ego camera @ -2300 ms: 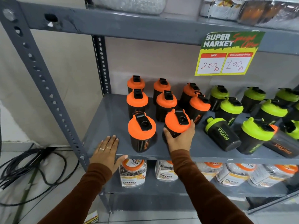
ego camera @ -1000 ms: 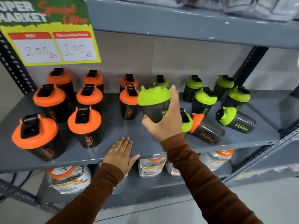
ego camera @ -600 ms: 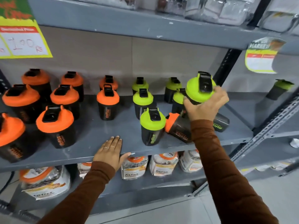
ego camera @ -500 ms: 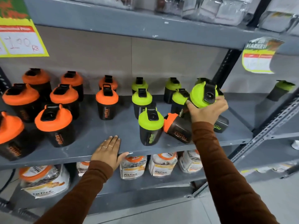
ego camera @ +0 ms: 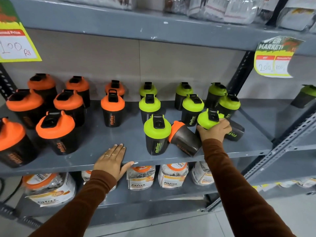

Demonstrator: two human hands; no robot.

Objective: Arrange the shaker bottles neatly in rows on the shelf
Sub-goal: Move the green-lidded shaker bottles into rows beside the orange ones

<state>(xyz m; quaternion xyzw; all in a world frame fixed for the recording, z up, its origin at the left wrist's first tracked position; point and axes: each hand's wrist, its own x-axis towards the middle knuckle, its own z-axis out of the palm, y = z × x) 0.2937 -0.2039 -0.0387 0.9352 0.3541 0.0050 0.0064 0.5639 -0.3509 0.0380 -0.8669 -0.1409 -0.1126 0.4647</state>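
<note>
Black shaker bottles stand in rows on the grey shelf (ego camera: 253, 134): orange-lidded ones (ego camera: 112, 105) on the left, green-lidded ones (ego camera: 149, 105) on the right. My right hand (ego camera: 214, 130) grips a green-lidded bottle (ego camera: 207, 119) low at the front right, its base hidden behind my hand. An orange-lidded bottle (ego camera: 184, 138) lies tipped between that one and an upright green-lidded bottle (ego camera: 157, 134). Another bottle (ego camera: 235, 131) lies on its side behind my right hand. My left hand (ego camera: 112, 159) rests flat on the shelf's front edge, fingers apart.
Plastic jars (ego camera: 141, 177) with orange lids fill the shelf below. Bagged goods (ego camera: 222, 9) sit on the shelf above. Price signs (ego camera: 17, 45) hang from the upper shelf edge, a second sign (ego camera: 275, 57) at the right. A slotted upright (ego camera: 239, 74) borders the shelf on the right.
My right hand has lowered the green-lidded bottle from mid-air down toward the shelf at the front right. My left hand has stayed flat on the shelf edge.
</note>
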